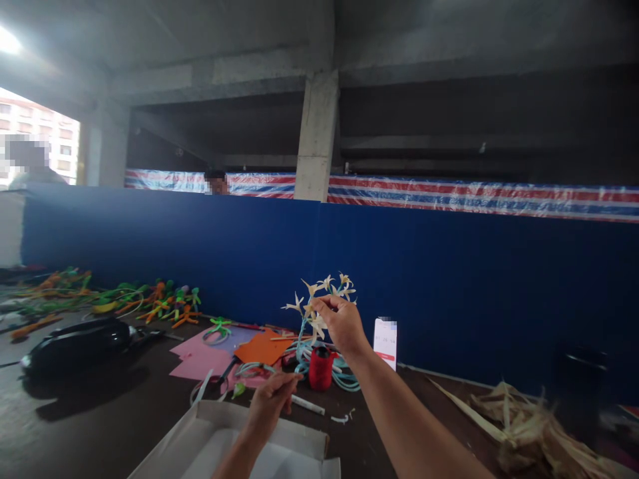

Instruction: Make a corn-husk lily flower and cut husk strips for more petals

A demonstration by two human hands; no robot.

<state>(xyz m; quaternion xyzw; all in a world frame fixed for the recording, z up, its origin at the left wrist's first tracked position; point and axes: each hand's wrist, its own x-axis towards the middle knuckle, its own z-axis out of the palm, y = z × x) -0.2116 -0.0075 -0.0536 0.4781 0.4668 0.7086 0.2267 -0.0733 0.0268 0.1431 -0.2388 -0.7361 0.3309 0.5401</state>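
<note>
A spray of cream artificial flowers on light-blue stems stands upright in front of the blue partition. My right hand is raised with thumb and fingers pinched at one of its blossoms. Lower down, my left hand is closed in a pinch at the bottom of the light-blue stem; the exact contact is partly hidden by the fingers. Just right of the left fingertips stands a spool of red thread. Coils of light-blue cord lie behind it.
A white open box lies in front. Pink paper and orange paper lie left, beyond them pipe-cleaner figures and a black glossy object. A phone leans on the partition; dried husks lie right.
</note>
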